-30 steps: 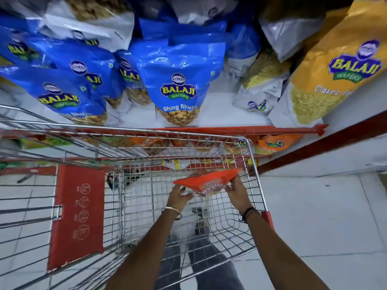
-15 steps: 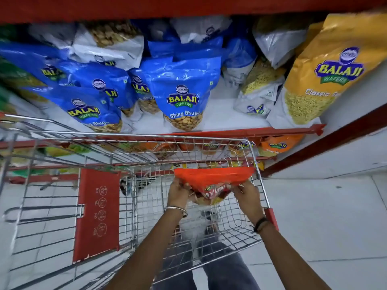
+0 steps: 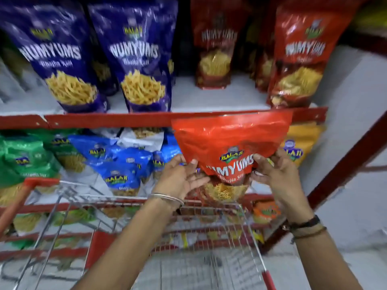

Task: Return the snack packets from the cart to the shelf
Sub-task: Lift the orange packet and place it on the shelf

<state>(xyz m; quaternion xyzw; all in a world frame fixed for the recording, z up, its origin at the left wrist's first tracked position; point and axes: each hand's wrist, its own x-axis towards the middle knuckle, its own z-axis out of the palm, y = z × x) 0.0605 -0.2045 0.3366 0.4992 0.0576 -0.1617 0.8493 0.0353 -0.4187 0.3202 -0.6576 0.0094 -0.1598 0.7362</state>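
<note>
Mid-carry: your left hand point(image 3: 184, 176) and right hand point(image 3: 274, 174) fingers pinching glossy red snack packet point(image 3: 228, 143) above wire cart point(image 3: 209, 237). Next: raise it to matching red packets point(image 3: 297, 57) on white upper shelf point(image 3: 209, 97).

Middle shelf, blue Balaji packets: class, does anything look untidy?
Yes. The blue Balaji packets lean and overlap in a heap, unlike the purple Numyums packets standing upright above.

My one camera sits on my head, facing forward and slightly down, close to the red-edged metal shelf point(image 3: 104, 120) in front of me. The wide lens bends the shelf edges. My forearms reach in from the bottom edge, above the wire shopping cart point(image 3: 247, 233). The picture is smeared with motion blur.
</note>
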